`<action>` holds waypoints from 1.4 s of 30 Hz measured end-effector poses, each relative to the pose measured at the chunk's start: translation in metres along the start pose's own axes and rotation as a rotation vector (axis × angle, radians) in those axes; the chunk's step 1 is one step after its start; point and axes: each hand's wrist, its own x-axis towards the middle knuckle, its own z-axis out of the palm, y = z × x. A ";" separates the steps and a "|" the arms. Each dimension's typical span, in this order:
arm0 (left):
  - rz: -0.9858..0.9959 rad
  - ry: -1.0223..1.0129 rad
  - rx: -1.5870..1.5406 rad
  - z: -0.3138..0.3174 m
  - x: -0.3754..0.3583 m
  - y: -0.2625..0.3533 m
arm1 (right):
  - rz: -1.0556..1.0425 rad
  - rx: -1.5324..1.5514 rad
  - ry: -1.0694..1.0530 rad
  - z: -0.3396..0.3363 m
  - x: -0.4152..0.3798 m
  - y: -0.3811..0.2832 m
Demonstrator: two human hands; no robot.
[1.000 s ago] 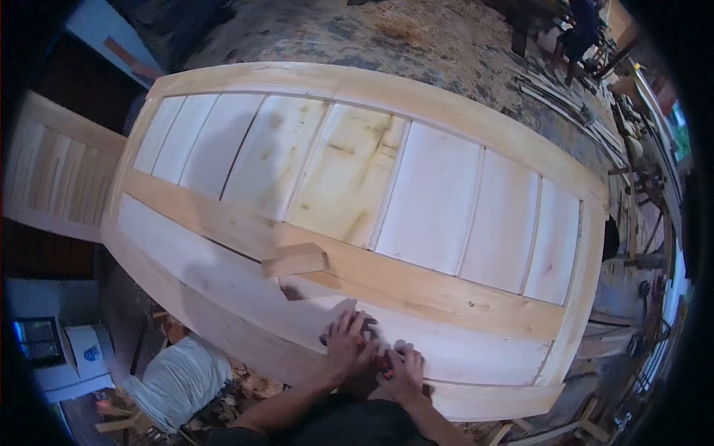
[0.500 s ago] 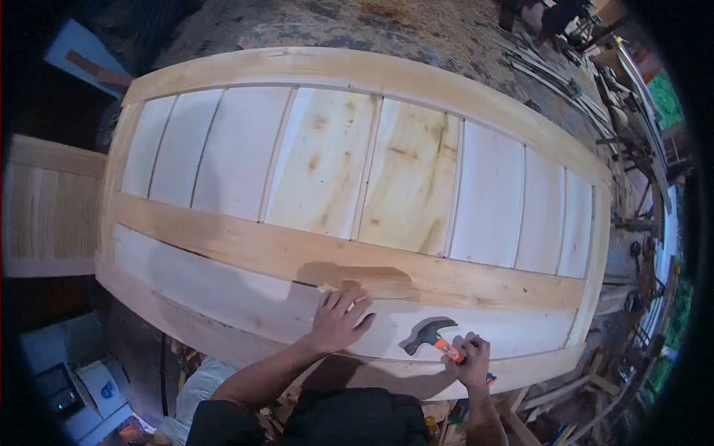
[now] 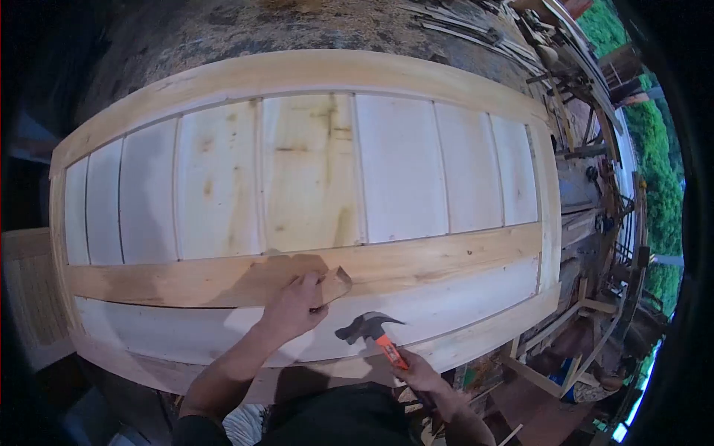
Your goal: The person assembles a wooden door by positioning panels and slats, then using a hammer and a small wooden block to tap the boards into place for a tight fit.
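A large pale wooden door panel (image 3: 405, 260), with frame rails and several vertical boards, lies flat before me. My left hand (image 3: 291, 306) is closed around a small wood block (image 3: 336, 284), lifted slightly over the middle rail. The block's end faces right; its other end is hidden by my fingers. In my right hand (image 3: 419, 372) is a claw hammer (image 3: 372, 329) with an orange and black handle. The hammer's dark head hovers over the lower white board, just right of my left hand. Its grip end is partly hidden by my hand.
Another wooden panel (image 3: 33, 297) stands at the left. Thin wood strips (image 3: 476, 33) lie on the dusty ground (image 3: 201, 52) beyond the door. A wooden frame structure (image 3: 554, 349) and scrap pieces crowd the right side, with green foliage (image 3: 654, 186) outside.
The view has swung to the right. My left hand has gripped and raised the wood block, which lay on the middle rail. The hammer stays in my right hand, now closer to my left.
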 end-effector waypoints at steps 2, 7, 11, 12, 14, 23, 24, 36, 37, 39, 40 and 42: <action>0.059 0.124 -0.069 0.015 0.018 0.025 | 0.091 0.331 -0.067 -0.002 -0.012 -0.012; 0.330 0.294 0.038 0.067 0.107 0.119 | 0.104 0.378 0.027 -0.065 -0.026 0.015; 0.562 0.336 0.081 0.110 0.194 0.216 | -0.086 0.506 0.344 -0.159 -0.044 0.042; 0.618 0.394 0.131 0.118 0.210 0.233 | -0.096 0.572 0.438 -0.181 -0.044 0.044; 0.570 0.331 0.144 0.144 0.247 0.248 | -0.169 0.646 0.618 -0.224 -0.043 0.043; 0.352 0.100 0.259 0.133 0.269 0.268 | -0.297 0.708 0.822 -0.327 -0.029 0.032; 0.363 0.134 0.226 0.134 0.268 0.268 | -0.299 0.723 0.793 -0.328 -0.022 0.029; 0.512 0.223 0.229 0.139 0.275 0.251 | -0.390 0.670 1.036 -0.444 -0.020 0.094; 0.518 0.232 0.227 0.141 0.277 0.248 | -0.404 0.622 1.018 -0.422 -0.011 0.089; 0.536 0.253 0.224 0.147 0.281 0.245 | -0.299 0.546 0.882 -0.365 0.004 0.068; 0.532 0.259 0.229 0.147 0.282 0.245 | -0.183 0.501 0.755 -0.329 0.005 0.043; 0.536 0.251 0.244 0.148 0.280 0.247 | -0.159 0.441 0.610 -0.302 0.006 0.025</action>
